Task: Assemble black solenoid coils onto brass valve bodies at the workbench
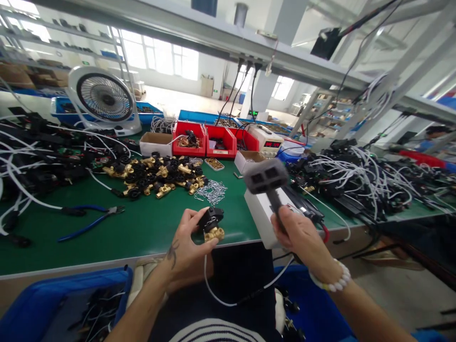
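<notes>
Green desk (142,228) was cluttered; left hand (185,247) gripped a brass valve (212,225), right hand (299,235) clasped a grey plug (266,176). Trailing white lead (221,297) might snag, jerking the valve loose.

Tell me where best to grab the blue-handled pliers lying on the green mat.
Probably take the blue-handled pliers by the two blue handles, from above and the left. They lie flat, handles splayed leftward, the metal nose pointing right toward the brass valves; fingers can likely close both handles together.
</notes>
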`<state>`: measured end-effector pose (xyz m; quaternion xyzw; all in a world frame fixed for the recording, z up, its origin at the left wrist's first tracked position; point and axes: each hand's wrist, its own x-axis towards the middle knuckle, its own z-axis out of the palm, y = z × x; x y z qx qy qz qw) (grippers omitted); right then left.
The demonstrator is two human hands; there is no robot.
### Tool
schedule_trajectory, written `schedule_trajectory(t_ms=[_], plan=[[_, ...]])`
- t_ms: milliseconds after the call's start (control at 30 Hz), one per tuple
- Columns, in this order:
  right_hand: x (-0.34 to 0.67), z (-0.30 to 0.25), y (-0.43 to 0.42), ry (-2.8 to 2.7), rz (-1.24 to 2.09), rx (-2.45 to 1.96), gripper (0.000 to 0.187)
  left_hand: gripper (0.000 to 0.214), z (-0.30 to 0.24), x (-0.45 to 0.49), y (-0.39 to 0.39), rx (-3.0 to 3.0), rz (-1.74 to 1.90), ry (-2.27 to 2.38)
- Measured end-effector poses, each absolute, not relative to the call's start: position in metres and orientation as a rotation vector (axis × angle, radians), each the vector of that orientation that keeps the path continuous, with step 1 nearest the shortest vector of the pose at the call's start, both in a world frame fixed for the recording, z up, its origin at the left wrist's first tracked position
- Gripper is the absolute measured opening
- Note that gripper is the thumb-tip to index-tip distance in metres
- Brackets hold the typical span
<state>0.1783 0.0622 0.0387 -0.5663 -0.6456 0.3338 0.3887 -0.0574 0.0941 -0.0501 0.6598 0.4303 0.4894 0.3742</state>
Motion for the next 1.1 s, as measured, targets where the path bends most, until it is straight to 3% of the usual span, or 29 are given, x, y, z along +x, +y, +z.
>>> schedule_trajectory(t_ms=[200,367,533,700,900,1100], plan=[[0.176,0.035,0.057,-2.003,0.875,-1.543,0.069,0.062,-0.051,-0.058,0.095,1.689,1.254,1.076],[0.176,0.042,0.060,-1.583,0.883,-1.418,0.066,0.062,-0.052,-0.058,0.094,1.702,1.255,1.074],[0.175,0.036,0.064,-1.954,0.960,-1.568,0.069,0.061,-0.051,-0.058,0.094,1.700,1.254,1.070],[0.177,0.041,0.064,-1.654,0.897,-1.453,0.068,0.062,-0.050,-0.058,0.094,1.720,1.259,1.080],[0.172,0.037,0.064,-2.042,0.880,-1.603,0.067,0.063,-0.050,-0.057,0.093,1.748,1.276,1.080],[0.174,0.030,0.065,-1.877,0.837,-1.523,0.063,0.065,-0.054,-0.055,0.096,1.763,1.284,1.137]])
